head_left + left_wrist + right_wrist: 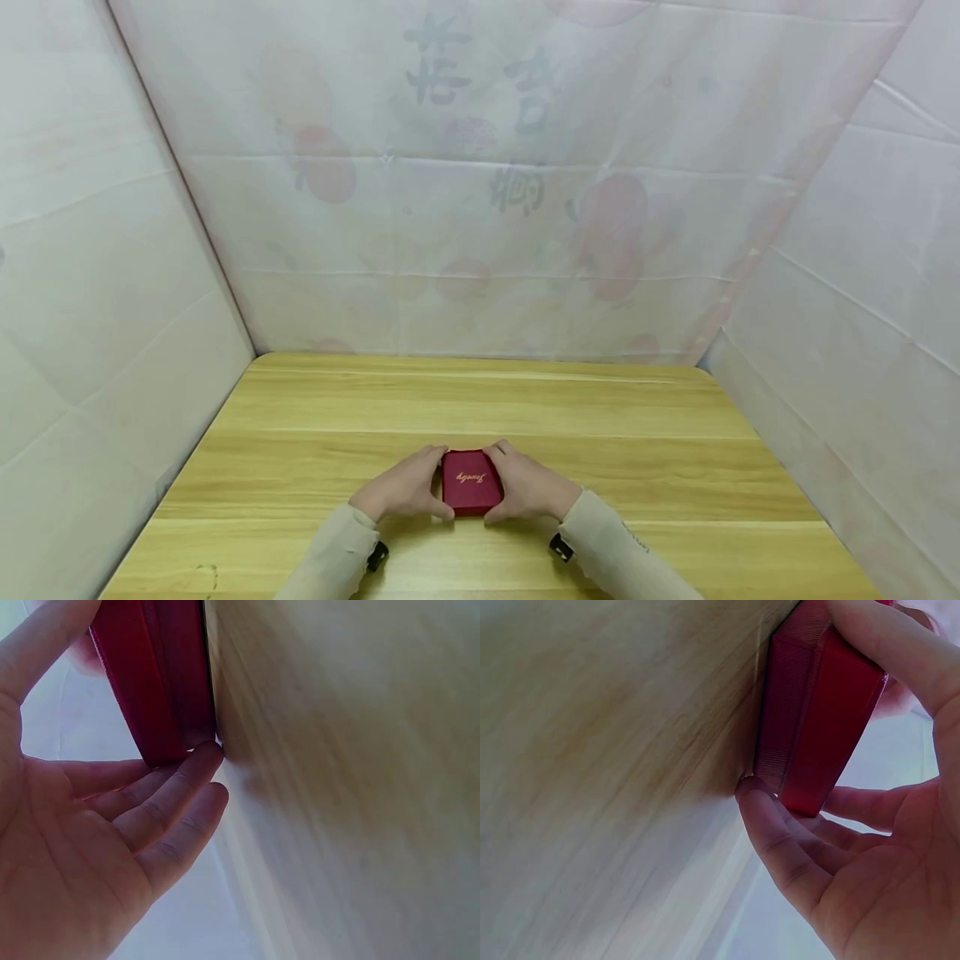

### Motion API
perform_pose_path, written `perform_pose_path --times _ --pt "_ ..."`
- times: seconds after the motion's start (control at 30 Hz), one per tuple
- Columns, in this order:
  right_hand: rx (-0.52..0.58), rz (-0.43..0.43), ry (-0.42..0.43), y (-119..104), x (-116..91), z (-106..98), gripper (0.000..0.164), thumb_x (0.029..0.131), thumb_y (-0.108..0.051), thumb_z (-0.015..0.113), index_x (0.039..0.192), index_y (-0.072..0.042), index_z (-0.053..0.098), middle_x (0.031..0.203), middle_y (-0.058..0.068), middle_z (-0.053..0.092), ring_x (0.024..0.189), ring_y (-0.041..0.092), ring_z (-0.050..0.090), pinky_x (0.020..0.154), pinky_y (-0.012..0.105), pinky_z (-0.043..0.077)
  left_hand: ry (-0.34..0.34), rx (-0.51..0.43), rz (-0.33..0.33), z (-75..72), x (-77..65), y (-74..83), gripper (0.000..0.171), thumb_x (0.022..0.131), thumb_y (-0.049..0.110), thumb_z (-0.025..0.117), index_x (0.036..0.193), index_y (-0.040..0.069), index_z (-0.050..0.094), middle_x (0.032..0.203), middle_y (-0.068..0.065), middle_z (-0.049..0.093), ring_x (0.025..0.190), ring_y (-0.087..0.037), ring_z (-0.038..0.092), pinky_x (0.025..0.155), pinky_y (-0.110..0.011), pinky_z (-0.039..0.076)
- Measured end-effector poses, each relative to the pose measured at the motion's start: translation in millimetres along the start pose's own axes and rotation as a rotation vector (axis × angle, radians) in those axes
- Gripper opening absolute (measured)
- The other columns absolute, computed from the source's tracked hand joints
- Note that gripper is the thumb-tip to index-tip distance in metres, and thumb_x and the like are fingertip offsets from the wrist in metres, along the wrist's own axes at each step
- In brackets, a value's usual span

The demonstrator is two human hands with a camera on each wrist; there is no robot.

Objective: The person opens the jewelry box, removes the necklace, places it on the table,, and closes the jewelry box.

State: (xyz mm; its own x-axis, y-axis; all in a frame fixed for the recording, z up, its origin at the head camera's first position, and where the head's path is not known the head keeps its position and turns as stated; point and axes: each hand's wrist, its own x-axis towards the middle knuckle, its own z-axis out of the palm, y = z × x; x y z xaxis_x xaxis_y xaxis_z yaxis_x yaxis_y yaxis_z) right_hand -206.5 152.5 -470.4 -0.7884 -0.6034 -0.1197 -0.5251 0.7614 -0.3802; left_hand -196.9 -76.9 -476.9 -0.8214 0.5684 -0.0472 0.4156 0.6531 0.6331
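A small dark red jewelry box rests on the wooden table, its lid down. Gold script on the lid reads "Jewelry", upside down in the head view. My left hand grips the box at its left side, thumb at the near corner and fingers around the far one. On the opposite side my right hand holds it the same way. Both wrist views show the seam between lid and base of the jewelry box, with fingertips low at its corner near the tabletop.
The yellow wood-grain table has rounded far corners. Pale fabric walls with faded red spots and characters enclose it at the back and both sides. Each sleeve has a dark wrist device near the cuff.
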Motion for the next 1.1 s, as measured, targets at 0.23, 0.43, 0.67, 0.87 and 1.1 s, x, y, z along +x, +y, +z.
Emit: perform_pose_path --times 0.23,0.43,0.67,0.87,1.1 --pt "-0.022 0.004 -0.008 0.5 -0.4 1.0 0.098 0.065 -0.043 0.085 0.14 -0.001 0.036 0.123 0.006 0.044 0.096 0.011 0.053 0.085 0.029 0.049 -0.027 -0.008 -0.008 1.8 -0.9 0.7 0.1 0.071 0.036 0.083 0.143 -0.008 0.029 0.137 -0.021 0.043 0.124 -0.033 0.044 0.103 -0.046 0.036" --pt "-0.027 -0.002 -0.01 0.7 -0.9 1.3 0.097 0.065 -0.042 0.085 0.139 -0.002 0.037 0.122 0.006 0.044 0.096 0.011 0.052 0.085 0.029 0.049 -0.059 0.031 -0.023 2.7 -0.7 4.1 0.112 0.066 0.032 0.087 0.146 -0.009 0.019 0.138 -0.024 0.04 0.124 -0.034 0.043 0.103 -0.043 0.036" --pt "-0.067 0.019 -0.036 -2.7 -0.8 -0.1 0.105 0.064 -0.039 0.086 0.143 0.002 0.031 0.128 0.012 0.043 0.102 0.016 0.052 0.089 0.032 0.047 -0.064 0.11 -0.039 4.1 1.8 11.2 0.113 0.063 0.028 0.089 0.145 -0.009 0.021 0.134 -0.024 0.041 0.121 -0.033 0.045 0.1 -0.041 0.04" --pt "-0.056 0.021 -0.044 -2.9 0.3 -0.5 0.103 0.065 -0.038 0.086 0.143 0.001 0.031 0.127 0.01 0.044 0.101 0.014 0.051 0.088 0.031 0.047 -0.067 0.121 -0.06 4.8 2.4 12.4 0.111 0.063 0.028 0.088 0.145 -0.008 0.023 0.133 -0.024 0.042 0.12 -0.032 0.046 0.099 -0.041 0.041" --pt "-0.037 0.006 -0.036 -1.7 0.4 -1.2 0.104 0.064 -0.038 0.086 0.143 0.001 0.032 0.126 0.009 0.044 0.1 0.013 0.051 0.088 0.031 0.048 -0.063 0.074 -0.046 4.1 1.1 9.6 0.114 0.062 0.028 0.088 0.147 -0.006 0.02 0.129 -0.018 0.044 0.113 -0.026 0.05 0.098 -0.038 0.042"
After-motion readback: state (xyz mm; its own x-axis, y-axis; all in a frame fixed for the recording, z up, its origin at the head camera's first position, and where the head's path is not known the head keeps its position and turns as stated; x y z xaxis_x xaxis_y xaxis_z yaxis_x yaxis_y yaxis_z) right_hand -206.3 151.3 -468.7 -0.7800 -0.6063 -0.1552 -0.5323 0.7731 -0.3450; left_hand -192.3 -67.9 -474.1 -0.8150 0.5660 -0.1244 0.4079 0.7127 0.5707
